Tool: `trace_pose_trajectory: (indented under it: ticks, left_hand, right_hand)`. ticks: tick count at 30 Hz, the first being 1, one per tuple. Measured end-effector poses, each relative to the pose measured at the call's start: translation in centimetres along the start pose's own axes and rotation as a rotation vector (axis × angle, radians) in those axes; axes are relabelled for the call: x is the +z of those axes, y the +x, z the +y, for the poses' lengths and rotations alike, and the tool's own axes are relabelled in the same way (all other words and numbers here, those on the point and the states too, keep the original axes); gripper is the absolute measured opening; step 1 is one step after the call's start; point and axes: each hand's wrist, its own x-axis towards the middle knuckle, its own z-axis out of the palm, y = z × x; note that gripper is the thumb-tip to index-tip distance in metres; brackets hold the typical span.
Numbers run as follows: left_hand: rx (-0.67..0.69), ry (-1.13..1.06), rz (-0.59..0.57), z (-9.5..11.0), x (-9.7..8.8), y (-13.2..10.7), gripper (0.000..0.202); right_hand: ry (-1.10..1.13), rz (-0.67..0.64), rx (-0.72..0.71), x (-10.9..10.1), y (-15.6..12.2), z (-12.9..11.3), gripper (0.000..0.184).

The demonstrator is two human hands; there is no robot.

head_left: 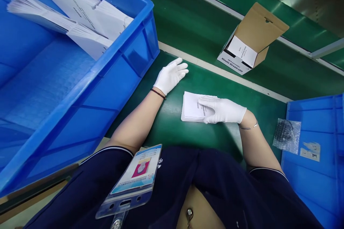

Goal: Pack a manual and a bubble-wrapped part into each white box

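A small stack of white printed leaflets (pixel 191 106) lies on the green table in front of me. My right hand (pixel 223 110), in a white glove, rests flat on its right part with fingers stretched out. My left hand (pixel 171 75), also gloved, lies open on the green surface just left of and beyond the stack, beside the big blue crate, holding nothing.
A large blue crate (pixel 126 48) at the left holds several bundles of white leaflets (pixel 77 21). An open cardboard box (pixel 248 44) with a white sheet inside sits on the green conveyor beyond. A second blue bin (pixel 314 171) at the right has a bubble-wrap bag (pixel 287 135) on its edge.
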Motion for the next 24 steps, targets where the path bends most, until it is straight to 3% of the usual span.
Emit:
trace_pose_trajectory:
  ticks: [2, 6, 12, 16, 19, 24]
  left_hand:
    - [-0.001, 0.013, 0.014, 0.0, 0.1, 0.0, 0.045]
    - [-0.007, 0.029, 0.02, -0.1, 0.0, 0.1, 0.043]
    - [-0.004, -0.001, 0.012, -0.2, -0.3, 0.3, 0.045]
    - [-0.007, 0.013, -0.012, -0.2, -0.2, 0.2, 0.043]
    - [0.004, 0.024, -0.021, -0.1, -0.2, 0.1, 0.043]
    - [-0.003, 0.06, -0.079, -0.1, 0.0, -0.2, 0.042]
  right_hand:
    - [-0.055, 0.016, -0.004, -0.1, 0.1, -0.8, 0.085]
    - [-0.081, -0.004, 0.025, 0.0, 0.0, -1.6, 0.071]
    - [-0.055, -0.022, 0.03, 0.0, -0.4, 0.0, 0.059]
    - [-0.027, 0.046, -0.011, 0.2, -0.6, 0.8, 0.044]
    - [0.001, 0.225, -0.045, 0.6, -0.9, 1.0, 0.038]
    - [-0.019, 0.842, 0.095, 0.4, 0.0, 1.7, 0.039]
